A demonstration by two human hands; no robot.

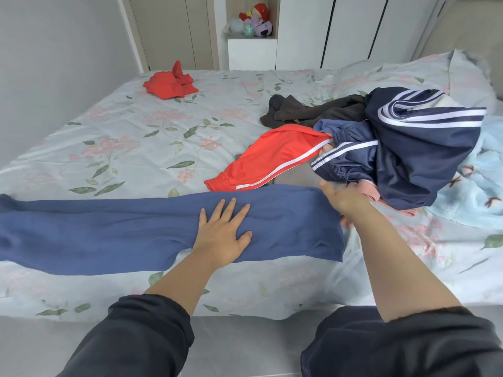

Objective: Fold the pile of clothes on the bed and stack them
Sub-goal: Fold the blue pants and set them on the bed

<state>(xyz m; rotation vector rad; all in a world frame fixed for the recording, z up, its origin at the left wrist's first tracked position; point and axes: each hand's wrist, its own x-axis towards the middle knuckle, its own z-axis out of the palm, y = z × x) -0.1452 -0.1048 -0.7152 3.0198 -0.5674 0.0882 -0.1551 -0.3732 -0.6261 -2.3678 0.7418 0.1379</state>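
A pair of blue trousers [109, 229] lies stretched out flat across the near side of the bed [152, 137]. My left hand [221, 235] rests flat on them with its fingers spread. At the trousers' right end, my right hand [341, 201] has its fingers curled around the cloth's edge. Just beyond that hand sits the unfolded pile: navy striped sportswear [408, 148], orange-red track trousers [272, 159] with white stripes, a dark brown garment [313, 110] and a bit of pink cloth [392, 206] underneath.
A crumpled red garment [170, 84] lies alone at the far left of the bed. A light blue fleece blanket [473, 186] and a pillow [408, 77] fill the right side. White wardrobes and a shelf with plush toys [253, 21] stand behind the bed.
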